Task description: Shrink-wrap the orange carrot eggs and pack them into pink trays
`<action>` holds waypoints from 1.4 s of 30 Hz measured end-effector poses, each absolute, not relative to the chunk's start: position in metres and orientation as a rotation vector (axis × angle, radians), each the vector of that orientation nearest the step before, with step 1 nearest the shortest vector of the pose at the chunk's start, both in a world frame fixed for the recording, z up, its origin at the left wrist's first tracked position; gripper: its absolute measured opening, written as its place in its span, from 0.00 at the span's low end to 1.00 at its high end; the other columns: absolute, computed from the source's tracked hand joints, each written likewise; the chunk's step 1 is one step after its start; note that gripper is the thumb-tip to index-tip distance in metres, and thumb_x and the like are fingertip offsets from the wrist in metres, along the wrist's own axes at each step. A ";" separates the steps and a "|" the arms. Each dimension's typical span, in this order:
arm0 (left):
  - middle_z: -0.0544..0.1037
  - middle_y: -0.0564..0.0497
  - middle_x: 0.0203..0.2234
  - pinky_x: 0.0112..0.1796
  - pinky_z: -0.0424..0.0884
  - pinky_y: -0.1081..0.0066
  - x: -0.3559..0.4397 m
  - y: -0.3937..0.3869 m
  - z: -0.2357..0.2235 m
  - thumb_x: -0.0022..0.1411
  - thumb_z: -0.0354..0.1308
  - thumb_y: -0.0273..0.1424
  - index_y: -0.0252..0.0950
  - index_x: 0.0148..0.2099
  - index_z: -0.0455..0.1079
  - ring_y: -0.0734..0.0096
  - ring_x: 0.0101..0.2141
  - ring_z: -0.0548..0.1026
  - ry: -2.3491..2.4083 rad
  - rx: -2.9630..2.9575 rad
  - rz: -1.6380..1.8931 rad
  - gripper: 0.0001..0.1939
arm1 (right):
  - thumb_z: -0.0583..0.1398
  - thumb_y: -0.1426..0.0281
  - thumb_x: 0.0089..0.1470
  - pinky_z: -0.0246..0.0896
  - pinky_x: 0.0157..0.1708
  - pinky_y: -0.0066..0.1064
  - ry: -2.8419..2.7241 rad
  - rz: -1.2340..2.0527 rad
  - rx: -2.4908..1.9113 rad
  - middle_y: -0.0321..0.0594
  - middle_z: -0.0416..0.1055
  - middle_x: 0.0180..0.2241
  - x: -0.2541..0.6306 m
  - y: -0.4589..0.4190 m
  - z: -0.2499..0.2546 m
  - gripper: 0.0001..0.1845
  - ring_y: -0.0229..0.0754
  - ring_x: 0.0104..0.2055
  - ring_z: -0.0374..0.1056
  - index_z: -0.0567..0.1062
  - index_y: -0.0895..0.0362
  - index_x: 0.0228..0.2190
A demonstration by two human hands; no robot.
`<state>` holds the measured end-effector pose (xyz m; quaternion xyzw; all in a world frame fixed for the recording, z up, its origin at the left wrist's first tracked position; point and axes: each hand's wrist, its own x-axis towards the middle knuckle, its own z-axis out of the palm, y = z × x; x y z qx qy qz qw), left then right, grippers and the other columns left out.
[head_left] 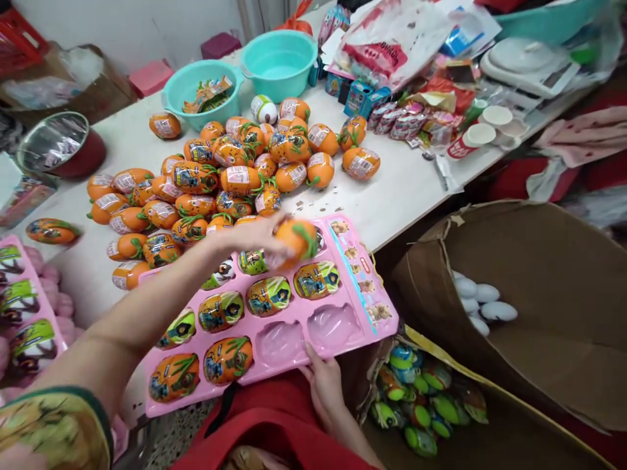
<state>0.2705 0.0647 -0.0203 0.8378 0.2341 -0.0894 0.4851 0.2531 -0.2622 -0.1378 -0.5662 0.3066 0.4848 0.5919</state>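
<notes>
My left hand reaches across a pink plastic tray and is closed on an orange toy egg above the tray's far row. Most hollows of the tray hold orange and green wrapped eggs; two hollows near its front edge show bare. My right hand grips the tray's near edge from below, thumb on top. A heap of orange eggs lies on the white table just beyond the tray.
Two teal basins stand at the table's back. Packets and small boxes clutter the far right. A cardboard box with white eggs stands right; green eggs lie below. Another filled pink tray sits left.
</notes>
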 end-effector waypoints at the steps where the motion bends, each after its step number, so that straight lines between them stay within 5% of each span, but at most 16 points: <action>1: 0.77 0.49 0.47 0.41 0.75 0.67 0.245 0.040 -0.023 0.58 0.64 0.34 0.35 0.60 0.62 0.66 0.43 0.77 0.508 1.889 -0.320 0.29 | 0.78 0.60 0.22 0.75 0.34 0.37 0.717 1.112 -1.319 0.38 0.78 0.32 0.252 -0.261 -0.137 0.31 0.45 0.36 0.74 0.76 0.59 0.31; 4: 0.81 0.50 0.44 0.39 0.76 0.70 0.182 -0.034 -0.045 0.62 0.60 0.35 0.35 0.53 0.69 0.65 0.43 0.80 0.473 1.714 -0.478 0.18 | 0.77 0.59 0.25 0.73 0.32 0.35 0.714 1.083 -1.314 0.37 0.78 0.30 0.247 -0.259 -0.134 0.30 0.43 0.34 0.74 0.76 0.58 0.31; 9: 0.82 0.48 0.42 0.40 0.74 0.67 0.141 -0.099 -0.083 0.68 0.53 0.45 0.38 0.53 0.73 0.60 0.40 0.80 0.760 1.905 -0.397 0.20 | 0.77 0.62 0.24 0.72 0.32 0.31 0.673 1.062 -1.310 0.34 0.77 0.27 0.239 -0.261 -0.132 0.27 0.40 0.32 0.73 0.75 0.57 0.28; 13: 0.79 0.41 0.48 0.51 0.70 0.57 0.130 -0.120 -0.088 0.73 0.43 0.37 0.37 0.53 0.73 0.55 0.48 0.75 0.913 2.401 -0.039 0.20 | 0.77 0.62 0.24 0.72 0.31 0.30 0.662 1.056 -1.304 0.36 0.79 0.32 0.233 -0.262 -0.133 0.29 0.39 0.32 0.73 0.77 0.57 0.31; 20: 0.73 0.35 0.51 0.51 0.69 0.50 0.140 -0.137 -0.097 0.53 0.68 0.45 0.30 0.60 0.66 0.45 0.50 0.71 0.655 2.454 -0.120 0.37 | 0.77 0.58 0.24 0.74 0.32 0.33 0.662 1.057 -1.261 0.35 0.79 0.30 0.231 -0.265 -0.140 0.30 0.40 0.32 0.73 0.76 0.57 0.31; 26: 0.74 0.44 0.45 0.50 0.69 0.58 0.144 -0.111 -0.109 0.67 0.55 0.38 0.37 0.49 0.75 0.58 0.47 0.72 0.698 2.159 -0.041 0.15 | 0.76 0.54 0.28 0.73 0.31 0.31 0.682 1.048 -1.249 0.37 0.79 0.34 0.229 -0.266 -0.144 0.31 0.41 0.35 0.73 0.76 0.56 0.33; 30: 0.74 0.45 0.43 0.49 0.70 0.61 0.145 -0.117 -0.109 0.72 0.46 0.34 0.38 0.53 0.72 0.63 0.45 0.72 0.737 2.181 0.093 0.16 | 0.75 0.53 0.30 0.74 0.32 0.34 0.634 1.054 -1.269 0.37 0.77 0.35 0.223 -0.266 -0.146 0.31 0.41 0.35 0.72 0.76 0.56 0.35; 35: 0.72 0.41 0.44 0.42 0.69 0.56 0.150 -0.145 -0.113 0.66 0.54 0.47 0.39 0.53 0.73 0.54 0.43 0.69 0.686 2.596 -0.036 0.22 | 0.73 0.53 0.32 0.74 0.32 0.35 0.618 1.049 -1.315 0.37 0.77 0.36 0.218 -0.265 -0.145 0.30 0.42 0.36 0.73 0.75 0.54 0.37; 42: 0.72 0.39 0.49 0.41 0.67 0.53 0.146 -0.161 -0.145 0.68 0.52 0.45 0.49 0.53 0.74 0.51 0.43 0.70 0.668 2.804 -0.059 0.17 | 0.75 0.55 0.30 0.71 0.28 0.30 0.534 1.028 -1.393 0.35 0.75 0.27 0.223 -0.263 -0.139 0.28 0.38 0.29 0.70 0.76 0.58 0.30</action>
